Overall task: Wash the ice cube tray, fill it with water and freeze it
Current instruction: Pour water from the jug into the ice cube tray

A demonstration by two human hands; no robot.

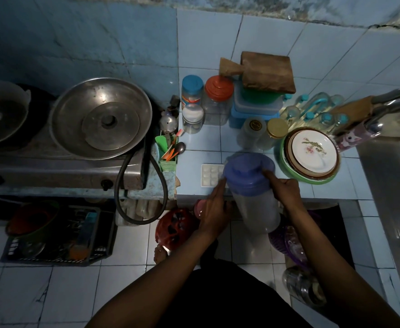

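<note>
A white ice cube tray (209,175) lies flat on the blue tiled counter (201,147) near its front edge, its right end hidden behind a jug. A clear plastic jug with a blue lid (251,178) is held above the counter's front edge. My right hand (285,189) grips the jug's right side just below the lid. My left hand (214,209) touches the jug's left side with straight fingers reaching up to the lid's rim.
Jars (216,100), stacked boxes and a wooden board (267,72) stand at the counter's back. Stacked plates (311,155) sit right of the jug; a steel sink (393,185) lies further right. A stove with pans (101,118) is left. Baskets (174,227) crowd the floor below.
</note>
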